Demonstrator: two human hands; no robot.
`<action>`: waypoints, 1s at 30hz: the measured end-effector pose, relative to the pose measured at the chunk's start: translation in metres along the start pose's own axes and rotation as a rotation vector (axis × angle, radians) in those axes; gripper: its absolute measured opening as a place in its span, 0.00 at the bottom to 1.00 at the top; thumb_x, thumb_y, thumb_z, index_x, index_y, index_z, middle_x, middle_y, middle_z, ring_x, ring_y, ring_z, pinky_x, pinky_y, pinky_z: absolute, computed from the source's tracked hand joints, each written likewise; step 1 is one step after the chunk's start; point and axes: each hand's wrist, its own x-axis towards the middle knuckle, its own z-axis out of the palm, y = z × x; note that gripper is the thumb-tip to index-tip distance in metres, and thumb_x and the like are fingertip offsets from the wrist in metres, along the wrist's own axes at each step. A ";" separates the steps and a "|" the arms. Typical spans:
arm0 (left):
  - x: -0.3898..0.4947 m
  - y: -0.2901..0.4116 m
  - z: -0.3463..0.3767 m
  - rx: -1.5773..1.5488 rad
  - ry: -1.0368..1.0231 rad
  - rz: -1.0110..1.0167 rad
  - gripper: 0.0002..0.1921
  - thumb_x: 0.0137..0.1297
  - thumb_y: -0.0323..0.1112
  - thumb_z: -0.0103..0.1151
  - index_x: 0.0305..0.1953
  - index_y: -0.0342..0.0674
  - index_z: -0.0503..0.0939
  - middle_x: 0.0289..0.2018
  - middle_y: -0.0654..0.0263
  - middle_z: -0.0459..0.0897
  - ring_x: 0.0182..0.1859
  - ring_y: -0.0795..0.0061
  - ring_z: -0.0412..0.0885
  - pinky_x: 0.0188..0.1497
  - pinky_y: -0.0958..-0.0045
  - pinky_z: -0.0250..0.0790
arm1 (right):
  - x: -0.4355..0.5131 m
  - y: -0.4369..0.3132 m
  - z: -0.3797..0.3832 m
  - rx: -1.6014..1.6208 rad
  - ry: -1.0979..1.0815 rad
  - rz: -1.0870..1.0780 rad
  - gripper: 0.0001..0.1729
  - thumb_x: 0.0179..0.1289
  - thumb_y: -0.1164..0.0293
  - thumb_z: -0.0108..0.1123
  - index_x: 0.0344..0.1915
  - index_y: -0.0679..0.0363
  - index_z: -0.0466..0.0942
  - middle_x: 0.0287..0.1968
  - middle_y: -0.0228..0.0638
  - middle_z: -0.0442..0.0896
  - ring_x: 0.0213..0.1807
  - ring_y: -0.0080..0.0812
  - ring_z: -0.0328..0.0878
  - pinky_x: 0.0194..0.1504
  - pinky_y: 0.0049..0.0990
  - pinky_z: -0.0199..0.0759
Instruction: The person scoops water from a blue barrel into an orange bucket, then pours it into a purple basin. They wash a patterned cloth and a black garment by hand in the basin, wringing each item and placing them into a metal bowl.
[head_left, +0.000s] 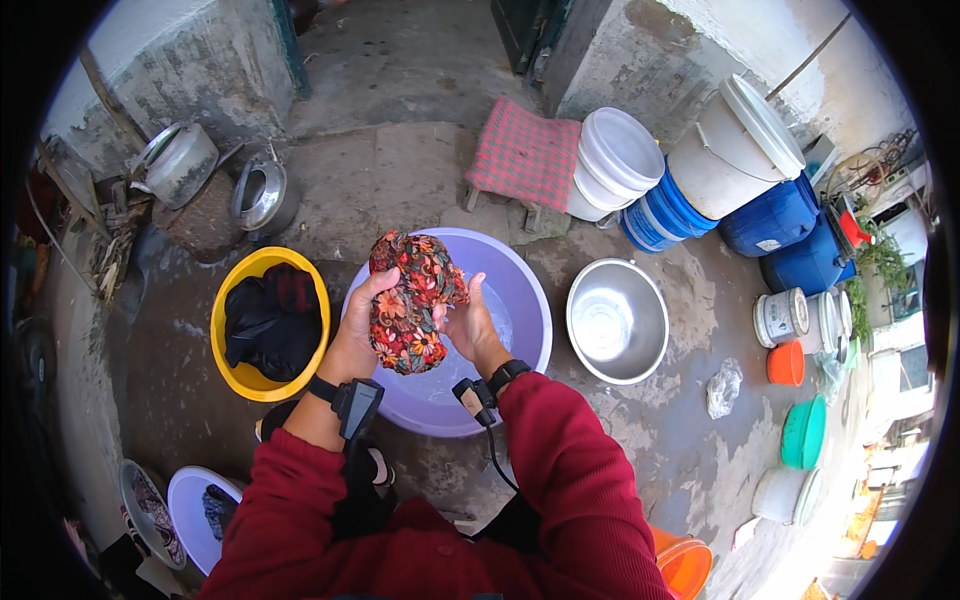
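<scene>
A bunched floral cloth (409, 315), patterned in red, orange and black, is held up over a lilac plastic basin (529, 292). My left hand (361, 322) grips its left side, thumb on the front and the other fingers hidden behind. On the opposite side my right hand (474, 330) holds the cloth's right edge, its thumb pointing up and its fingers partly covered by the fabric. Shallow water (487, 337) shows in the basin beneath. Both wrists carry strapped-on devices, and a cable runs from the right one.
Left of the basin stands a yellow tub (217, 337) of dark clothes (270, 322). A steel bowl (619, 322) sits to the right. Beyond are a cloth-covered stool (525, 154), lidded buckets (720, 142) and metal kettles (180, 165). An orange bucket (686, 566) is near my right elbow.
</scene>
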 end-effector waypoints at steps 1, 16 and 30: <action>0.000 -0.002 0.000 -0.014 0.004 -0.013 0.28 0.61 0.46 0.57 0.55 0.30 0.70 0.40 0.47 0.82 0.33 0.57 0.83 0.37 0.60 0.78 | -0.001 -0.008 0.003 0.036 -0.016 0.006 0.62 0.57 0.23 0.31 0.73 0.64 0.47 0.71 0.50 0.56 0.71 0.53 0.56 0.63 0.57 0.60; 0.020 -0.024 -0.034 0.664 -0.031 -0.167 0.24 0.56 0.33 0.69 0.54 0.38 0.74 0.43 0.66 0.82 0.42 0.74 0.81 0.45 0.72 0.75 | -0.013 -0.036 0.033 -0.613 0.046 -0.252 0.25 0.59 0.56 0.68 0.48 0.63 0.77 0.41 0.39 0.82 0.40 0.29 0.77 0.46 0.29 0.72; 0.020 -0.062 -0.048 1.418 0.141 0.259 0.37 0.41 0.38 0.71 0.57 0.39 0.69 0.47 0.52 0.80 0.49 0.53 0.79 0.53 0.63 0.71 | -0.016 -0.029 0.013 -0.692 0.152 -0.093 0.33 0.57 0.59 0.70 0.53 0.71 0.70 0.42 0.42 0.81 0.42 0.33 0.79 0.47 0.29 0.74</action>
